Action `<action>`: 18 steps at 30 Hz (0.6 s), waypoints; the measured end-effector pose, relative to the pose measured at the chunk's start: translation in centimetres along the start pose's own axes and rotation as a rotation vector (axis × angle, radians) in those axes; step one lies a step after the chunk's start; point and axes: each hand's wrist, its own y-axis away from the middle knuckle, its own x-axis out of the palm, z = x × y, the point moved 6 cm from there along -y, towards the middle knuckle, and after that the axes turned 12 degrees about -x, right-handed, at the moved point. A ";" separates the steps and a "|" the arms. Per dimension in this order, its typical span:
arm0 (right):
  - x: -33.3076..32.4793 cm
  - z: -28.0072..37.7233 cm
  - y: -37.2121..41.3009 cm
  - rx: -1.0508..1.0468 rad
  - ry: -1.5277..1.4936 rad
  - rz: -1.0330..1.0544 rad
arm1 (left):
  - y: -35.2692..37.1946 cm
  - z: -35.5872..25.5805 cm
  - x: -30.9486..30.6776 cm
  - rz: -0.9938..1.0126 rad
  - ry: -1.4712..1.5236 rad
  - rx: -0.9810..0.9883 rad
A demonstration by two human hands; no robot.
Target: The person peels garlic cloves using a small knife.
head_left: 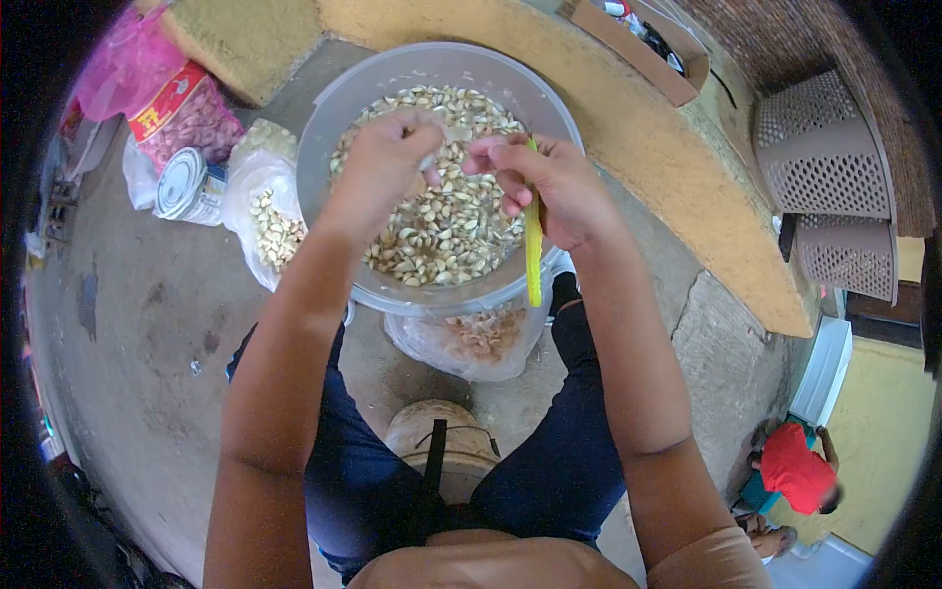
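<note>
Laying a clock over my tub, with twelve straight ahead, the yellow-painted ledge (648, 147) curves past from twelve to four. The wide grey tub (461, 61) stands in front of me. Beyond its rim, between nine and ten, is a pink bag (191, 123) with a red label. At six, between my knees, is a stained bucket (410, 427); nearer the tub, also at six, lies a clear bag of peelings (417, 339). A white bag of cloves (240, 206) sits just beside the rim towards eight, and a can (186, 187) at nine.

My left hand (392, 147) is over the tub towards ten, fingers curled in; blurred, so I can't tell whether they pinch anything. My right hand (549, 182), at three, has its fingers bent around a slim yellow tool (533, 245) pointing down towards five. Smallest are the pale cloves (432, 245), spread in liquid across the tub.
</note>
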 end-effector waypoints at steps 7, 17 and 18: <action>-0.3 -0.2 -0.2 0.009 0.191 -0.125 | 0.5 -0.3 0.6 0.120 0.228 -0.118; -0.4 -0.5 -0.5 0.082 0.355 -0.060 | 0.1 -0.5 -0.5 0.083 -0.013 -0.046; -0.2 -0.3 -0.3 0.083 0.504 0.006 | 0.1 -0.3 -0.5 0.080 -0.085 -0.068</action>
